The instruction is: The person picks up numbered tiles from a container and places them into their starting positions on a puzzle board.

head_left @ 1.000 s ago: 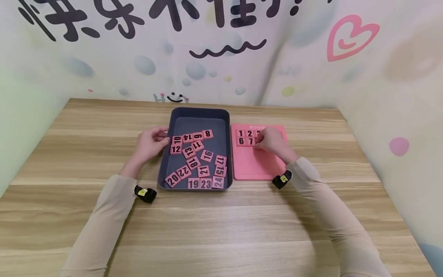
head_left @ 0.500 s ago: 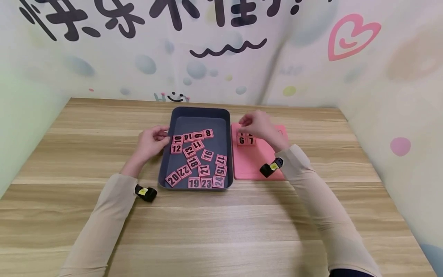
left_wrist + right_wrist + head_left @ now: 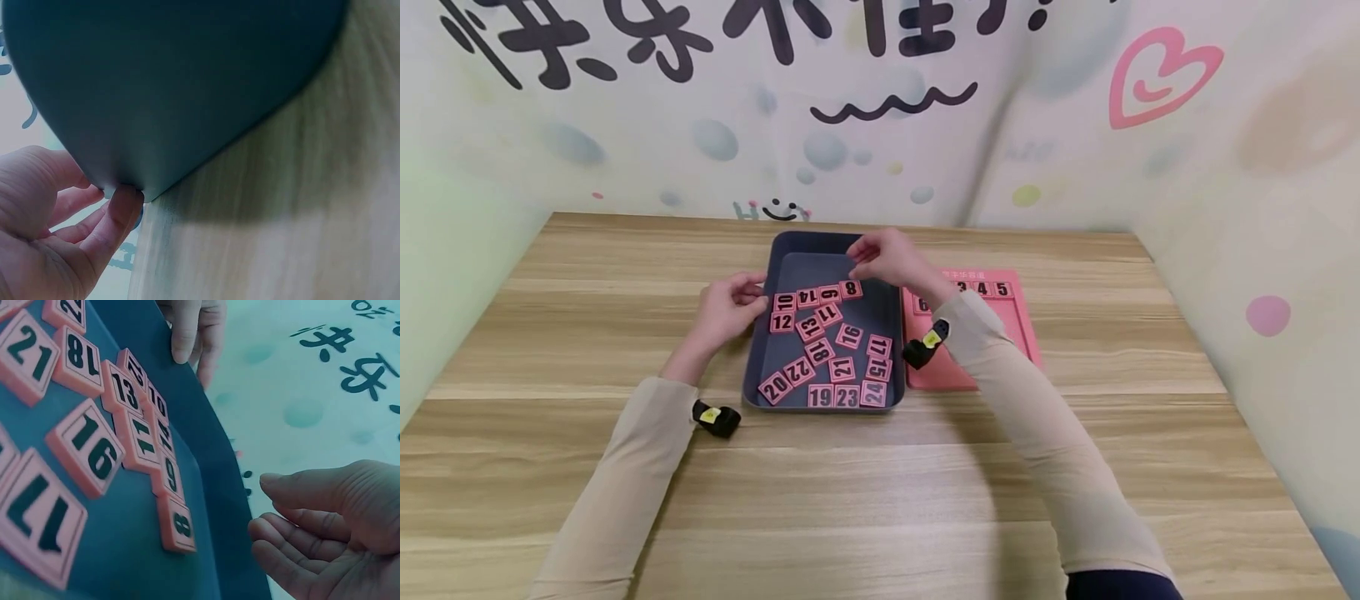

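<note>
In the head view a dark blue-grey tray (image 3: 880,317) holds several loose pink number tiles, some sideways or upside down. My left hand (image 3: 718,317) is at its left wall; in the left wrist view thumb and fingers grip the tray's edge. My right hand (image 3: 891,258) hovers over the tray's far right part with nothing held, just above the number 8 tile (image 3: 851,289). Thumb and fingers stand apart in the right wrist view. Right of the tray lies a pink board (image 3: 1011,325). Tiles 3, 4 and 5 (image 3: 1002,289) show in its top row; my right forearm hides other tiles.
The wooden table (image 3: 850,517) meets a patterned white wall sheet (image 3: 700,183) at its back edge. The tray's raised walls surround the tiles. Several tiles, such as 19 (image 3: 820,396) and 23 (image 3: 847,397), lie against its near wall.
My right hand has left the number tiles on the board and moved left across to above the tray, near tile 8. The left hand stays on the tray's edge.
</note>
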{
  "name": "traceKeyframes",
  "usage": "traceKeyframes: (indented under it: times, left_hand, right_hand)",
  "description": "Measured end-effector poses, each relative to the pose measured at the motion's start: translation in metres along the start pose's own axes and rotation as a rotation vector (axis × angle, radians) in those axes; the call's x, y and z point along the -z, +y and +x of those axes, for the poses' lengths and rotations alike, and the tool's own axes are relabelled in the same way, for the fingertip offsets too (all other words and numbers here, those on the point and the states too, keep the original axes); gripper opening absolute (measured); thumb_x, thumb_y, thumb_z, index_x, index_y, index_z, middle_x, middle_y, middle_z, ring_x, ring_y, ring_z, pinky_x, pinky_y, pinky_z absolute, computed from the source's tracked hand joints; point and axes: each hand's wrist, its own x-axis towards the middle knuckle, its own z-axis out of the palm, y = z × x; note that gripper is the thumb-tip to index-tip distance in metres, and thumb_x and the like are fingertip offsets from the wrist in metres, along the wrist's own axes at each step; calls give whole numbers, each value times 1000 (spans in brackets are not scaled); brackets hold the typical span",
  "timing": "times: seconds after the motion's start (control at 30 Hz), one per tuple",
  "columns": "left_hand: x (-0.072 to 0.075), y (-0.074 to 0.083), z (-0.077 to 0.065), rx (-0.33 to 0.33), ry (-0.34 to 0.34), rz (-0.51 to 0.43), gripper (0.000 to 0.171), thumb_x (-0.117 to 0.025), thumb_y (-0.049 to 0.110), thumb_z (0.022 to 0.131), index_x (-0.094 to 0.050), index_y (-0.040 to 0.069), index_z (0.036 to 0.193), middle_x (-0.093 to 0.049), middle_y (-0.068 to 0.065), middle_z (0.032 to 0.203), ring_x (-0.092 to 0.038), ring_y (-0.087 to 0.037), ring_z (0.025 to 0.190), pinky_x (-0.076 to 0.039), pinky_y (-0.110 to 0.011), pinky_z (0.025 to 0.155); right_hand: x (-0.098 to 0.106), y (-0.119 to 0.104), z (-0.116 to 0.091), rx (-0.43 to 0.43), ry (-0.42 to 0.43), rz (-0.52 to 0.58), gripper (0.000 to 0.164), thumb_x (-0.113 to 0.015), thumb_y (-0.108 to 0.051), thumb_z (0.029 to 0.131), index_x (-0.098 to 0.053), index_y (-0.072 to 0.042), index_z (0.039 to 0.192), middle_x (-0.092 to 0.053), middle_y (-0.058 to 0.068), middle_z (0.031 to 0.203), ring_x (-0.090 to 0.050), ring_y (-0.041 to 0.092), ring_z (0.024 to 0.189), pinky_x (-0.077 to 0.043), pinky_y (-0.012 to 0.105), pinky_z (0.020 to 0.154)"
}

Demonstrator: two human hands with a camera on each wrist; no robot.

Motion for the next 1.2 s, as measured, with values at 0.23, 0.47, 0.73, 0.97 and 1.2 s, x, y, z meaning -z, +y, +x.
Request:
traceKeyframes:
  times: [0.23,0.47,0.73,0.97,1.2]
  left_hand:
    - [0,-1,0,-7,3,-2,37,-56,1,89,-53,-9,125,-61,-28,109,-60,-34,94,-51,-26,77]
    - [0,-2,1,-8,-1,-6,38,-56,1,89,-53,-8,126,-60,-28,109,-60,-34,94,-51,-24,75]
    - [-1,-4,2,-5,-3,-7,38,-56,2,90,-52,-8,126,-60,-27,110,-60,-33,95,-51,-26,77]
    - [0,-4,2,-3,-2,-8,38,-56,1,90,-53,-8,126,-60,-28,110,-60,-34,95,-51,-25,77]
    - [0,-4,2,-2,-5,-3,37,-56,1,90,-53,-8,126,-60,-28,110,-60,-34,96,-52,-32,80]
  right_hand:
    - [-16,2,15,-30,-24,27,36,-73,-1,79,-63,2,113,-62,13,105,-59,20,90,-51,28,82]
    - [-24,3,19,-76,-30,-60,34,-73,-2,79,-64,-3,112,-61,11,106,-55,20,93,-49,29,82]
    - [-24,6,19,-142,-41,-110,38,-73,0,77,-64,-5,113,-59,10,108,-51,21,94,-48,31,86]
    - [-24,7,20,-158,-88,-117,37,-73,0,77,-63,-6,112,-57,11,103,-51,23,91,-49,31,84]
    - [-26,9,21,-123,-124,-181,35,-73,2,77,-62,-4,110,-56,10,99,-51,21,86,-48,27,74]
